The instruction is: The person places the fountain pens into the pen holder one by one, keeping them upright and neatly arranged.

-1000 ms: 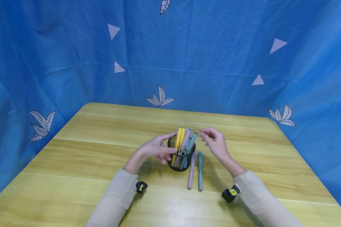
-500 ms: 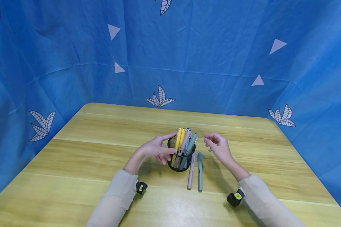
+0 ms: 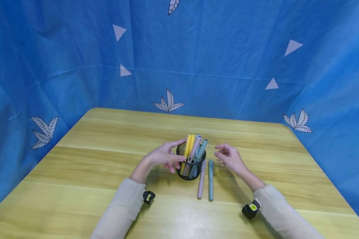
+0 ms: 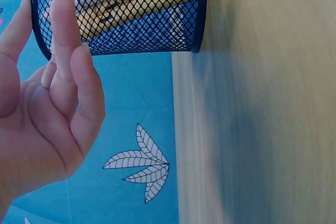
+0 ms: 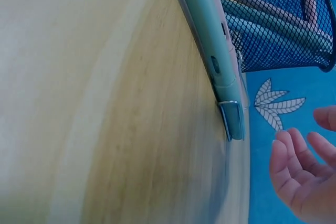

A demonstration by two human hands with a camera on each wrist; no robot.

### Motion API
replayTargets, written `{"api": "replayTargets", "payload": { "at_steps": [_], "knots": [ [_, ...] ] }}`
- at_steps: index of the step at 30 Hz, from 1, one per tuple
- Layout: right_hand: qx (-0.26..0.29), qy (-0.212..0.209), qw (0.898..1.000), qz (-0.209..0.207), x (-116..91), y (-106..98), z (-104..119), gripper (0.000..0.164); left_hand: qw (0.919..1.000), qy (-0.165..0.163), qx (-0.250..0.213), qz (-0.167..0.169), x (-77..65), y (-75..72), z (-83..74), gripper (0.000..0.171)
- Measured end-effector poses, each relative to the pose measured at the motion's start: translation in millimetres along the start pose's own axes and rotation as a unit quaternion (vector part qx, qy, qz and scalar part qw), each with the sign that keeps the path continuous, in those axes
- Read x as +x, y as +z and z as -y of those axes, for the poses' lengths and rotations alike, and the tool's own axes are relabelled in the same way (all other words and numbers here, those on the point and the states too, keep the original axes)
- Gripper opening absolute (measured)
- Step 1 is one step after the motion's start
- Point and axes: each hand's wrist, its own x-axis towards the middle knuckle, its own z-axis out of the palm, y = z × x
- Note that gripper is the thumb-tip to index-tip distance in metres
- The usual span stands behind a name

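A black mesh pen holder [image 3: 189,178] stands upright on the table, holding yellow pens [image 3: 187,146], a lilac pen [image 3: 194,150] and a grey-green pen [image 3: 201,151], among others. My left hand [image 3: 163,155] grips it from the left, thumb at the front of the rim and index finger toward the back. The left wrist view has those fingers [image 4: 65,30] against the mesh. Right of the holder, my right hand [image 3: 231,159] hovers with loosely bent fingers and nothing in them. Between hand and holder lie a second lilac pen [image 3: 200,186] and a blue-green pen [image 3: 210,182], side by side.
The wood-grain table [image 3: 107,159] spreads out on both sides of the hands. Behind it hangs a blue cloth [image 3: 197,89] with leaf and triangle prints. A black wrist camera [image 3: 250,210] sits at the right sleeve, another camera [image 3: 149,197] at the left.
My right hand has drawn back from the pen holder, moving right and slightly toward me, and its fingers have loosened apart. The left hand, holder and lying pens stay put.
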Motion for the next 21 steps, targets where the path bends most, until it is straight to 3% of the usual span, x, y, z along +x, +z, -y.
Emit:
{"api": "replayTargets", "payload": {
  "at_steps": [9, 15, 21],
  "knots": [
    [-0.015, 0.042, 0.996, 0.071, -1.3, -4.5, -4.6, 0.040, 1.0000, -0.001, 0.000, -0.001, -0.3, 0.2, 0.4, 0.075],
    [-0.023, 0.066, 0.987, 0.142, -2.8, -6.5, -6.6, 0.048, 1.0000, -0.003, 0.002, -0.003, -0.8, 0.1, 0.7, 0.075],
    [-0.019, 0.084, 0.979, 0.186, -3.9, -8.7, -7.1, 0.054, 1.0000, -0.005, 0.005, -0.007, -1.1, 0.1, 0.9, 0.075]
  ]
}}
